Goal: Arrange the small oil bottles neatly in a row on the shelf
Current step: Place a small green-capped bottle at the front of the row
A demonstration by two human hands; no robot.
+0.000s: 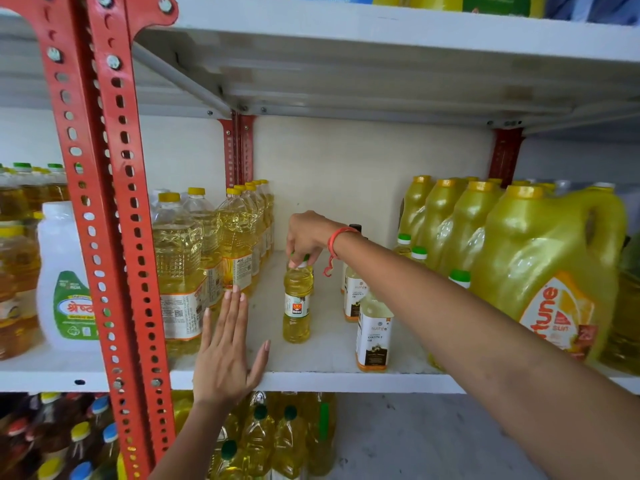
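A small yellow oil bottle (297, 306) with a green cap stands upright in the middle of the white shelf (325, 379). My right hand (308, 237) reaches in from the right and pinches its cap from above. My left hand (227, 351) lies flat, fingers spread, on the shelf's front edge left of the bottle, holding nothing. More small green-capped bottles (460, 278) stand further right, mostly hidden behind my right forearm. Two coconut oil bottles (374, 334) with white labels stand just right of the held bottle.
Tall clear oil bottles (180, 271) fill the shelf's left side. Large yellow jugs (540, 271) crowd the right. A red perforated upright (104, 209) stands front left. The shelf board above hangs low. More bottles sit on the level below (263, 441).
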